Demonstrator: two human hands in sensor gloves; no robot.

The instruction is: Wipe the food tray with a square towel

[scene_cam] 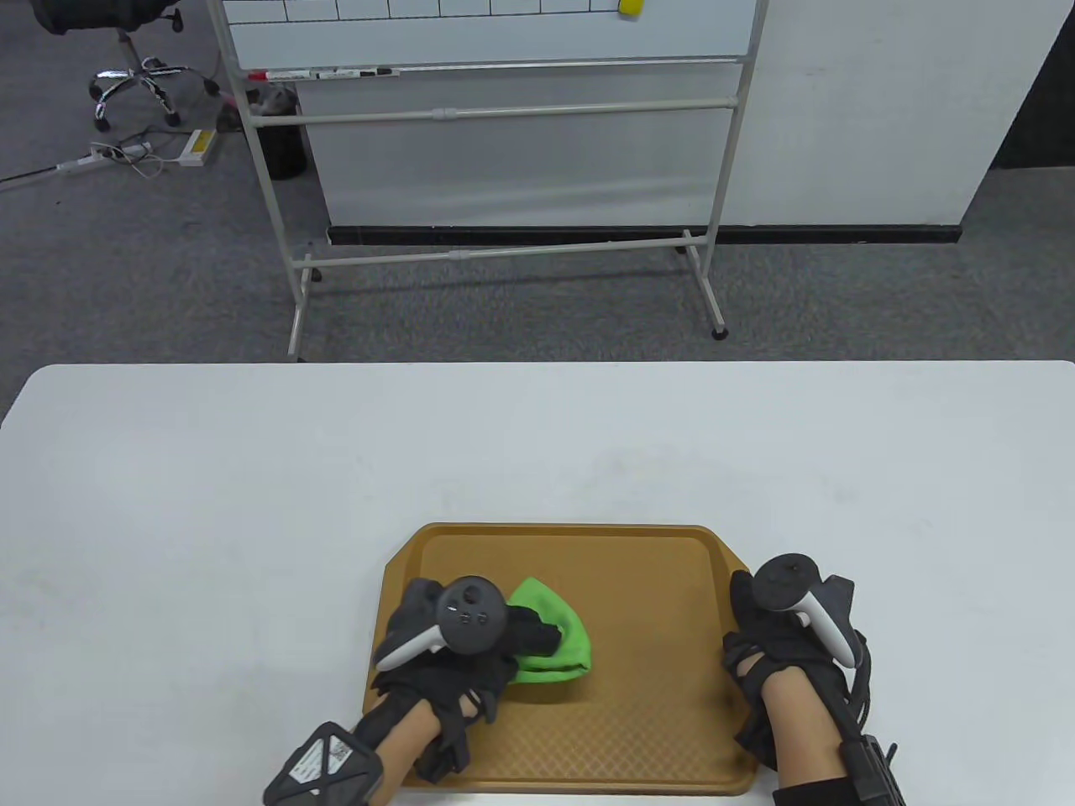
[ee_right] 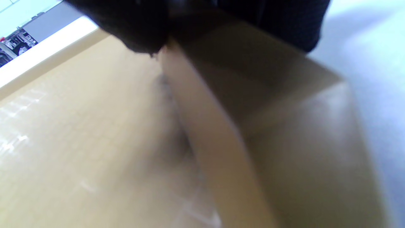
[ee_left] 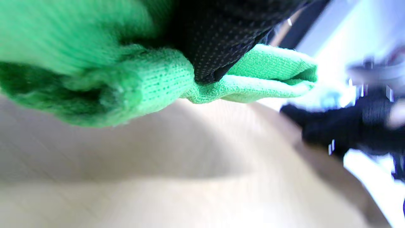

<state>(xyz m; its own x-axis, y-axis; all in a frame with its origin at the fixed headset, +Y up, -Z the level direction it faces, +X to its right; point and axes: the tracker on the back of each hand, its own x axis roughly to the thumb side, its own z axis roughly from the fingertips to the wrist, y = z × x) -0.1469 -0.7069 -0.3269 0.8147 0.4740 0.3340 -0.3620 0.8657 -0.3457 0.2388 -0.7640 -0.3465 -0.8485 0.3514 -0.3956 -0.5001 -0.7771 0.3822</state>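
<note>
On the white surface point(scene_cam: 252, 470), an orange food tray point(scene_cam: 638, 588), its right rim gripped by the right hand point(scene_cam: 785, 638), and on its left half a bunched green towel point(scene_cam: 554, 630) pressed under the left hand point(scene_cam: 458, 638).

An office or meeting room is suggested by the rolling whiteboard point(scene_cam: 487, 109) with markers point(scene_cam: 323, 74) on its ledge, the grey carpet point(scene_cam: 126, 269), a swivel chair base point(scene_cam: 138, 84), a floor power strip point(scene_cam: 105, 155) and the plain white table point(scene_cam: 252, 470).
</note>
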